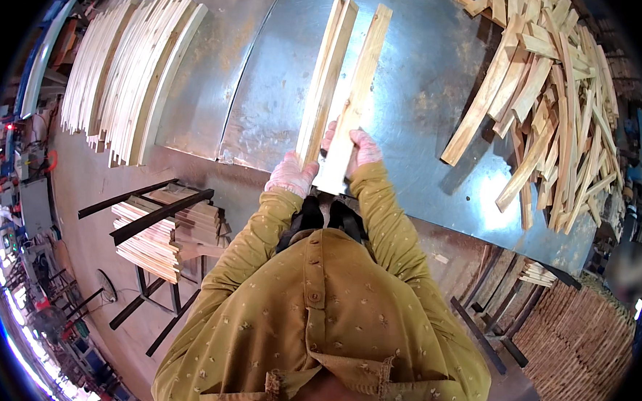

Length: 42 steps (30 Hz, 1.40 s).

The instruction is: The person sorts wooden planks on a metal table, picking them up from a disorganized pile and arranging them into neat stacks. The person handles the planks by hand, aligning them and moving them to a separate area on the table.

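Two pale wooden slats (324, 81) lie side by side, pointing away from me over the metal tabletop. My left hand (291, 175), in a pale pink glove, is closed around their near end. My right hand (366, 148), gloved alike, grips a separate wooden slat (361, 90) near its lower end, with fingertips showing on its left side. A narrow gap runs between this slat and the pair. The near end of the right slat reaches close to the table's front edge, and some fingers are hidden behind the wood.
Neat rows of slats (135, 74) stand at the table's left. A loose heap of slats (551, 104) covers the right end of the metal table (421, 82). At lower left, a black-legged stand (164, 218) holds more slats; stacked wood (574, 352) fills the lower right.
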{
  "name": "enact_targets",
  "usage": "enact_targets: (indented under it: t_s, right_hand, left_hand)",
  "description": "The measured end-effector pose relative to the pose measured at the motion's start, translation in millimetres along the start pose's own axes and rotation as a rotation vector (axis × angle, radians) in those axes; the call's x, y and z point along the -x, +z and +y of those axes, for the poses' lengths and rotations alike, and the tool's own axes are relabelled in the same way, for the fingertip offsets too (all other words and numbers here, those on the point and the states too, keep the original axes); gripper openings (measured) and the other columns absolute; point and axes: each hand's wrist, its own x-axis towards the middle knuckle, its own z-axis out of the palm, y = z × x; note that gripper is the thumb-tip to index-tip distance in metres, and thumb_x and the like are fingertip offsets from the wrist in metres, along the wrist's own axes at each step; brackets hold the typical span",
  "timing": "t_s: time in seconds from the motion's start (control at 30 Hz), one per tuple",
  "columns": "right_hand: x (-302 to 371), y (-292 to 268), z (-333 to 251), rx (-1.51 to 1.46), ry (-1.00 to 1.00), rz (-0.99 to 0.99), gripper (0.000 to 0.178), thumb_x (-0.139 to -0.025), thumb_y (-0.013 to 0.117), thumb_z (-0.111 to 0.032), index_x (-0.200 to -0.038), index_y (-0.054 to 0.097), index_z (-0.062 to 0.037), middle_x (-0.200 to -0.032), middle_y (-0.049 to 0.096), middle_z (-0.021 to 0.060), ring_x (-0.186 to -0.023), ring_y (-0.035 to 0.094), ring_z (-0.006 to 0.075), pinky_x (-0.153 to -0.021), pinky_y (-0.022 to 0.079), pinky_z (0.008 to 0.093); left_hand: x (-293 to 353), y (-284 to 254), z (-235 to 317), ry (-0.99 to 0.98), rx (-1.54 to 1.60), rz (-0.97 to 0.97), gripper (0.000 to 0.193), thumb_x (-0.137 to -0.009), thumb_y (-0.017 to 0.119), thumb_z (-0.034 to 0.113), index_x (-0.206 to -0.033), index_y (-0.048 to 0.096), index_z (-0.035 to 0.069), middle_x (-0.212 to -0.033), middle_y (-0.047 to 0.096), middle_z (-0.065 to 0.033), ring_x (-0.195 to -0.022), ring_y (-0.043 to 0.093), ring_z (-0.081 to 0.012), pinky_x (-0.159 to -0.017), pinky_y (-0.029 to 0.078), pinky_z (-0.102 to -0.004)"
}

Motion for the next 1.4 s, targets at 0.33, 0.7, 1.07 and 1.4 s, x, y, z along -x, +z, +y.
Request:
enact_targets:
  t_s: [0.33, 0.7, 1.07, 1.4]
  right_hand:
    - [-13.8, -3.8, 11.8, 1.341, -0.219, 0.090, 0.059, -0.102, 0.036, -0.046, -0.144, 0.038, -0.0049, -0.127, 0.057, 0.0185, -0.115, 0.055, 0.0260, -0.101, 0.043, 0.0342]
    - [25.9, 0.2, -173.7, 1.657, -0.301, 1.215, 0.078, -0.085, 0.064, -0.023, -0.146, 0.023, 0.0010, -0.130, 0.052, 0.0254, -0.116, 0.056, 0.0390, -0.099, 0.046, 0.0434]
    - [65.9, 15.0, -73.6, 1.323, -0.520, 0.415, 0.062, -0.084, 0.069, -0.032, -0.132, 0.047, 0.0004, -0.124, 0.056, 0.0238, -0.114, 0.056, 0.0350, -0.101, 0.044, 0.0444]
    - [-11.7, -41.6, -305.6, 1.751, -0.401, 1.569, 0.113, -0.077, 0.067, -0.059, -0.149, 0.010, 0.0060, -0.140, 0.038, 0.0310, -0.133, 0.039, 0.0375, -0.108, 0.036, 0.0432]
  left_hand:
    - [-29.3, 28.4, -6.8, 0.302, 0.294, 0.012, 0.079, -0.083, 0.072, 0.024, -0.144, 0.028, -0.001, -0.118, 0.059, -0.0172, -0.106, 0.058, -0.0278, -0.092, 0.048, -0.0375]
    - [-26.6, -36.5, -1.0, -0.011, -0.306, 0.040, 0.092, -0.077, 0.071, 0.038, -0.148, 0.025, 0.004, -0.141, 0.043, -0.0265, -0.128, 0.046, -0.0389, -0.106, 0.039, -0.0434]
    - [-2.4, 0.0, 106.7, -0.035, 1.180, -0.950, 0.047, -0.100, 0.049, 0.035, -0.129, 0.045, -0.002, -0.103, 0.064, -0.0155, -0.081, 0.066, -0.0237, -0.065, 0.056, -0.0332]
    - [-24.1, 47.5, 130.2, 0.066, 1.376, -0.987, 0.069, -0.083, 0.065, 0.061, -0.119, 0.056, 0.003, -0.087, 0.064, -0.0099, -0.059, 0.059, -0.0144, -0.050, 0.048, -0.0248]
